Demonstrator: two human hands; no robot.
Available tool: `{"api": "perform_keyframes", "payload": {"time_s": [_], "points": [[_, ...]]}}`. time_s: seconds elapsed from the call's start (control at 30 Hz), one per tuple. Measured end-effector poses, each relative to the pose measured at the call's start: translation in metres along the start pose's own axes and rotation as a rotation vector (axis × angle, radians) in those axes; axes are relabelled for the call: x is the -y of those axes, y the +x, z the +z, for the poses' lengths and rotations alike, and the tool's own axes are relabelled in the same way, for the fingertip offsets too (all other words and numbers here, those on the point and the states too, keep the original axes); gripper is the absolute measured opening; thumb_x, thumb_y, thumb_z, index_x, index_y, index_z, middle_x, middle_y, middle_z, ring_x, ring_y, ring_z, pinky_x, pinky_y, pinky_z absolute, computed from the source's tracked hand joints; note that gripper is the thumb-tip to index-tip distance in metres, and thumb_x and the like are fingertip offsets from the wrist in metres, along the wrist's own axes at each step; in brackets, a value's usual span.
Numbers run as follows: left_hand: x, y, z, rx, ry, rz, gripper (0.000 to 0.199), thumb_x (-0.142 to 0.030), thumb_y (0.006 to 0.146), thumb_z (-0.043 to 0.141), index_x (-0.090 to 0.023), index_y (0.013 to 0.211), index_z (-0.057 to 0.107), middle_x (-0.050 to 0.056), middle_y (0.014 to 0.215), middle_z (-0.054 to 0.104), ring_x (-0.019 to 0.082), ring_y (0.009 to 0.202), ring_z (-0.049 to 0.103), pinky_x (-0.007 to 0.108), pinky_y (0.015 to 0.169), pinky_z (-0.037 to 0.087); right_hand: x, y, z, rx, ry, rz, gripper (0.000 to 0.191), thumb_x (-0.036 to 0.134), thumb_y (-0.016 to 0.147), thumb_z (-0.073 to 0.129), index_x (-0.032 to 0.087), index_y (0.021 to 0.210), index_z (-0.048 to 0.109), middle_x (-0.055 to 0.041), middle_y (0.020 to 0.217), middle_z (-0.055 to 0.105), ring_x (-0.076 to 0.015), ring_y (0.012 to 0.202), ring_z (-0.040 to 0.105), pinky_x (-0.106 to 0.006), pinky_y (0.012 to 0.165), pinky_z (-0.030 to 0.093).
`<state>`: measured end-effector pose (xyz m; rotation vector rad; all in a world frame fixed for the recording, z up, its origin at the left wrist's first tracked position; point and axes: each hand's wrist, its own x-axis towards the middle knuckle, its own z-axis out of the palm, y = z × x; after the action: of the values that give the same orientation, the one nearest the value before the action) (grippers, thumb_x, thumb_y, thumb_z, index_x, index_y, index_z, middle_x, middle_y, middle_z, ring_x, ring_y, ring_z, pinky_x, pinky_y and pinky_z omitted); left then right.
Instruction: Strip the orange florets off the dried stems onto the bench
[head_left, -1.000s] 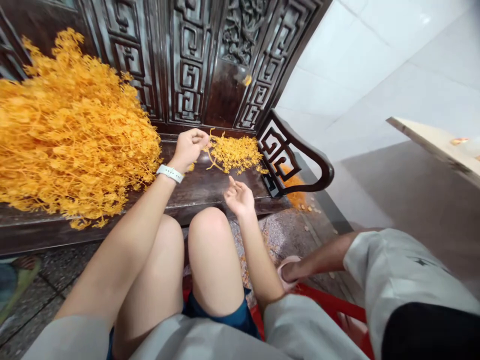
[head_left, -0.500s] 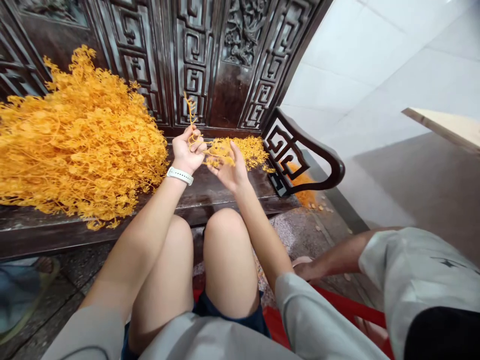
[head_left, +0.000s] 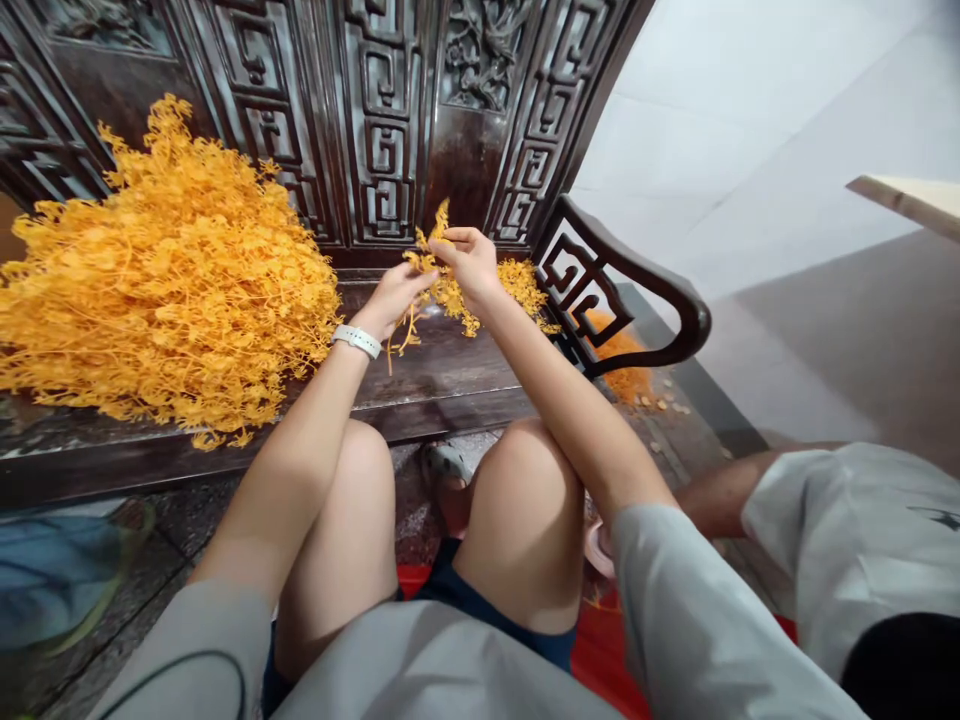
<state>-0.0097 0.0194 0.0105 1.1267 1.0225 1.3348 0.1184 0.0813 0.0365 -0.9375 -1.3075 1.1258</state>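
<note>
My left hand (head_left: pixel 395 297), with a white band on its wrist, pinches the lower part of a small orange plastic sprig (head_left: pixel 439 262) above the dark wooden bench seat (head_left: pixel 442 375). My right hand (head_left: pixel 470 259) grips the sprig's upper end, fingers closed on it. Both hands hold it just in front of a small heap of orange sprigs (head_left: pixel 517 285) lying on the seat by the armrest. A big pile of orange branches (head_left: pixel 161 280) fills the left of the bench, apart from both hands.
The bench has a carved dark backrest (head_left: pixel 382 110) and a curved armrest (head_left: pixel 630 300). Orange bits (head_left: pixel 626 375) lie on the floor beyond the armrest. Another person's arm and grey sleeve (head_left: pixel 840 530) are at the right. I sit on a red stool (head_left: pixel 600 650). A pale board (head_left: pixel 911 200) juts in at far right.
My right hand rose from near my knee to meet my left hand, took hold of the sprig, and both lifted it up and to the right.
</note>
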Motion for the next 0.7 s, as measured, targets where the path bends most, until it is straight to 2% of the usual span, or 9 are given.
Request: {"api": "perform_keyframes", "payload": {"time_s": [0.07,0.13,0.27,0.37,0.47,0.57,0.7], "points": [[0.004,-0.003,0.001,0.079,0.017,-0.097,0.027,-0.030,0.088,0.092,-0.016,0.082,0.071,0.000,0.072,0.067,0.006,0.052,0.047,0.018,0.047,0.035,-0.009,-0.004,-0.012,-0.030,-0.023,-0.038,0.034,0.026,0.079,0.093,0.023,0.093,0.063,0.0040,0.081,0.065,-0.0122,0.080,0.061,-0.027,0.077,0.053],[0.009,-0.004,0.005,0.130,0.067,-0.111,0.029,-0.028,0.083,0.096,-0.014,0.077,0.072,0.002,0.072,0.069,0.008,0.059,0.054,0.019,0.054,0.040,-0.018,-0.008,-0.025,-0.079,-0.051,-0.060,0.033,0.025,0.079,0.093,0.022,0.092,0.063,0.0039,0.081,0.063,-0.0118,0.080,0.059,-0.026,0.075,0.050],[0.019,0.004,0.012,-0.019,0.061,-0.039,0.025,-0.011,0.080,0.093,-0.014,0.074,0.070,0.000,0.069,0.067,0.010,0.064,0.059,0.021,0.066,0.048,-0.032,-0.015,-0.045,-0.129,-0.093,-0.051,0.039,0.037,0.081,0.096,0.023,0.090,0.060,0.0052,0.076,0.053,-0.0124,0.075,0.051,-0.025,0.066,0.042],[0.024,0.011,0.013,-0.151,0.056,-0.003,0.021,0.000,0.085,0.081,-0.015,0.076,0.069,-0.001,0.070,0.065,0.009,0.061,0.054,0.021,0.066,0.047,-0.038,-0.016,-0.058,-0.049,-0.155,-0.039,0.039,0.046,0.092,0.086,0.023,0.080,0.057,0.0062,0.067,0.040,-0.0121,0.067,0.040,-0.027,0.062,0.033],[0.028,0.016,0.008,-0.197,0.105,0.013,0.021,-0.001,0.090,0.075,-0.016,0.077,0.067,-0.002,0.068,0.060,0.009,0.059,0.048,0.021,0.064,0.043,-0.039,-0.017,-0.066,0.020,-0.285,-0.086,0.053,0.050,0.097,0.080,0.022,0.065,0.047,0.0057,0.065,0.032,-0.0118,0.067,0.033,-0.028,0.066,0.033],[0.031,0.018,-0.001,-0.203,0.212,0.034,0.022,-0.004,0.089,0.074,-0.017,0.073,0.065,-0.003,0.065,0.055,0.009,0.059,0.043,0.022,0.062,0.038,-0.037,-0.019,-0.068,0.055,-0.402,-0.159,0.059,0.058,0.096,0.079,0.022,0.064,0.044,0.0041,0.066,0.035,-0.0135,0.072,0.041,-0.030,0.076,0.042],[0.034,0.018,-0.006,-0.195,0.311,0.139,0.033,-0.003,0.082,0.076,-0.018,0.061,0.055,-0.003,0.063,0.050,0.010,0.061,0.041,0.025,0.062,0.035,-0.033,-0.023,-0.062,0.125,-0.435,-0.227,0.056,0.074,0.099,0.065,0.022,0.080,0.057,-0.0006,0.079,0.052,-0.0189,0.090,0.056,-0.035,0.091,0.050]]}}
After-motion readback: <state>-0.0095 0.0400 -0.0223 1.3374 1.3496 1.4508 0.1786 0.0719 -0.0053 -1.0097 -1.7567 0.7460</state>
